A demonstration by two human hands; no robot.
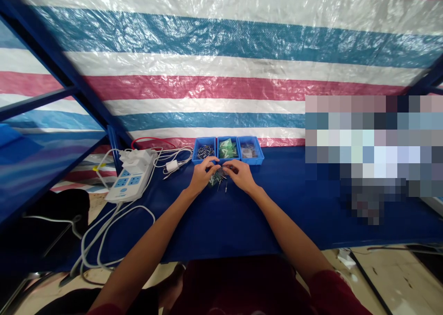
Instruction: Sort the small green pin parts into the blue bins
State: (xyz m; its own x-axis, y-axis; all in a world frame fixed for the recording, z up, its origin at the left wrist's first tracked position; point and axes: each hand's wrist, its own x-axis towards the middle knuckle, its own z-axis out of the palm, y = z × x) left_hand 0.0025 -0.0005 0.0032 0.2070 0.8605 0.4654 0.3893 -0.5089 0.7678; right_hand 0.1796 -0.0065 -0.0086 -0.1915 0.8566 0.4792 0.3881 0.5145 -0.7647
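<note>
My left hand [201, 173] and my right hand [241, 174] are close together over the blue tabletop, just in front of three blue bins. Thumb and fingers pinch together on each hand, but whatever is between them is too small to make out. Beneath and between them lies a small pile of thin metallic and greenish pieces [215, 180], partly covered by the fingers. One slim pale piece [226, 189] lies apart on the near side. Dark, silvery small parts fill the left bin [194, 154]. The middle bin [228, 158] holds green and white pieces, the right bin [260, 157] clear plastic-looking ones.
To the left, a white power strip [121, 193] with plugged-in adapters sits among loose white cables [100, 232]. A white charger [171, 166] lies beside the bins. Behind the blue table [242, 232] hangs a striped tarp [207, 89]. The right side is pixelated.
</note>
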